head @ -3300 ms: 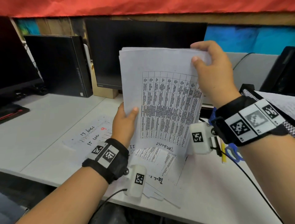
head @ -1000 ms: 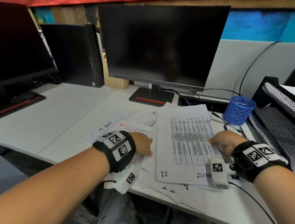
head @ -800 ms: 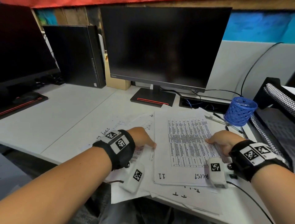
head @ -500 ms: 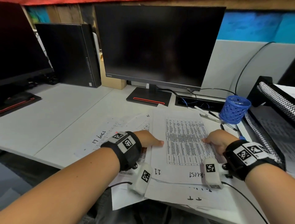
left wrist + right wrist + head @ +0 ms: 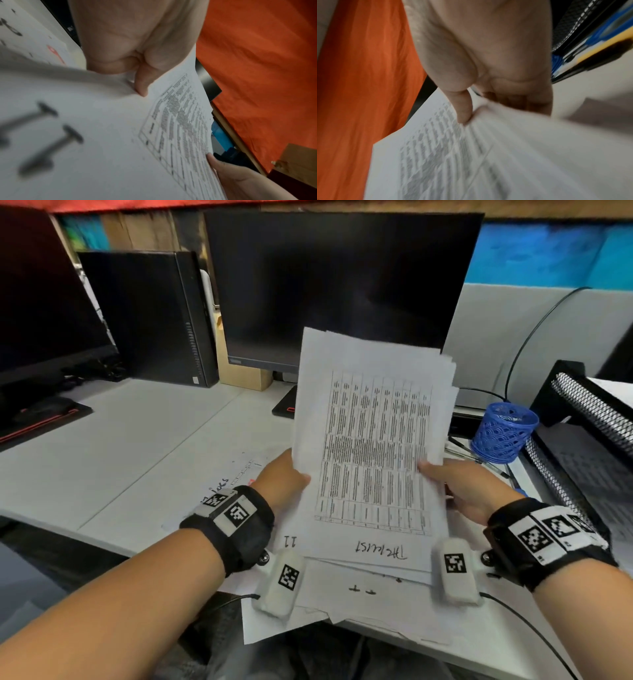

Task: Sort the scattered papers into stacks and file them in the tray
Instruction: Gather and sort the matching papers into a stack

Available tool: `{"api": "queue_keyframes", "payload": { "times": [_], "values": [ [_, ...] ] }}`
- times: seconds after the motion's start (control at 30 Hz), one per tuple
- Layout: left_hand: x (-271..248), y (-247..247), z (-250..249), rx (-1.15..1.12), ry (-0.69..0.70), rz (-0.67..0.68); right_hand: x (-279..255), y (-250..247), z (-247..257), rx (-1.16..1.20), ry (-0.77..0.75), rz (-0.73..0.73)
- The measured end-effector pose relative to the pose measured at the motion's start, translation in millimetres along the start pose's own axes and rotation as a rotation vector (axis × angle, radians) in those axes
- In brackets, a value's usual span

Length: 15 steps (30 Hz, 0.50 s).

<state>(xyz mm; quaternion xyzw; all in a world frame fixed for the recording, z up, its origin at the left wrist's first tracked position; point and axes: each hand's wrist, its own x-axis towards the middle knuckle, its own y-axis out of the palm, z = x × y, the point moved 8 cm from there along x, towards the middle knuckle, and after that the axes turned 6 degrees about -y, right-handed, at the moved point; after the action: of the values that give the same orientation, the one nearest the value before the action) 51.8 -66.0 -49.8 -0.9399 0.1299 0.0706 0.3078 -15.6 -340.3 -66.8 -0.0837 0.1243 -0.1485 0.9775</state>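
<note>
Head view: both hands' grip on paper stack (image 5: 371, 440)

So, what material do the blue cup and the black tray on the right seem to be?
Blue cup: probably moulded plastic, matte; its wall is an openwork pattern with holes through it. Black tray: looks like metal mesh with a dark coated frame; fine perforations catch the light along the rim. Neither is certain.

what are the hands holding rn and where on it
Both hold the paper stack: the left hand pinches its left edge, the right hand its right edge, each about midway up, thumbs on the printed face.
</note>
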Motion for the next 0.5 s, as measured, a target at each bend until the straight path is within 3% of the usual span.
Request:
{"api": "queue_keyframes", "payload": {
  "times": [0.13,0.33,0.5],
  "values": [
    [-10,-5,-19,-0.2,0.077,0.032,-13,15,40,0.104,-0.209,-0.064],
    [-28,-34,-59,-0.419,0.273,-0.109,-48,7,112,-0.001,-0.609,-0.306],
    [-35,-43,-74,-0.464,0.377,-0.157,-65,17,122,-0.022,-0.706,-0.281]
  ]
}}
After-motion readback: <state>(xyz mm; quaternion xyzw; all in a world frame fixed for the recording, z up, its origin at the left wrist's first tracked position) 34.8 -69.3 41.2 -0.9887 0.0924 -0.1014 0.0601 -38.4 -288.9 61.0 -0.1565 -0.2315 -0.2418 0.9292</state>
